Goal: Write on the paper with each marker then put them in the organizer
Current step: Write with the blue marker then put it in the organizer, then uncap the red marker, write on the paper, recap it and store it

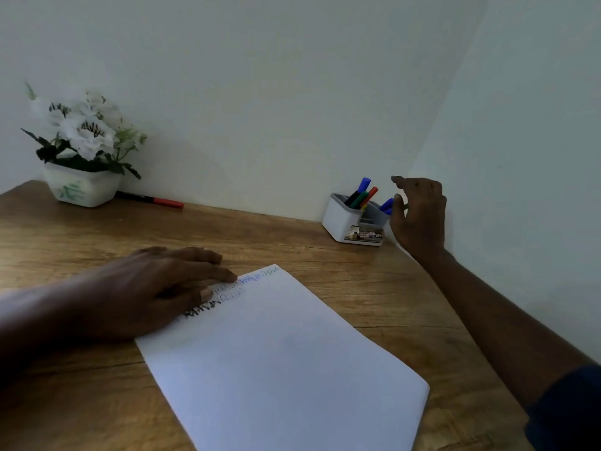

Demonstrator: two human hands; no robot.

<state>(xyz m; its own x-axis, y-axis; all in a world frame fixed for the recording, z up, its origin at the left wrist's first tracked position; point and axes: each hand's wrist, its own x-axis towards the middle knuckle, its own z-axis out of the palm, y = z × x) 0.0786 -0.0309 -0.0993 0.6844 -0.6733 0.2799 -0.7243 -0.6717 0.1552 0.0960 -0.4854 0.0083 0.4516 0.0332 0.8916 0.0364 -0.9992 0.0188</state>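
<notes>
Pressing the paper [286, 353] flat, the left grip [156, 288] lies released; beside the organizer [341, 222] hovers the right grip [419, 213], hold unclear.

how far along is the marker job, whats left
Done: writing in several colours sits at the top of the paper, and several markers stand in the organizer.
In hand: the right hand is at the organizer, apparently dropping in another marker, though its grip is unclear. The left hand rests flat on the paper.
Left: the red marker lying by the flower pot.
</notes>
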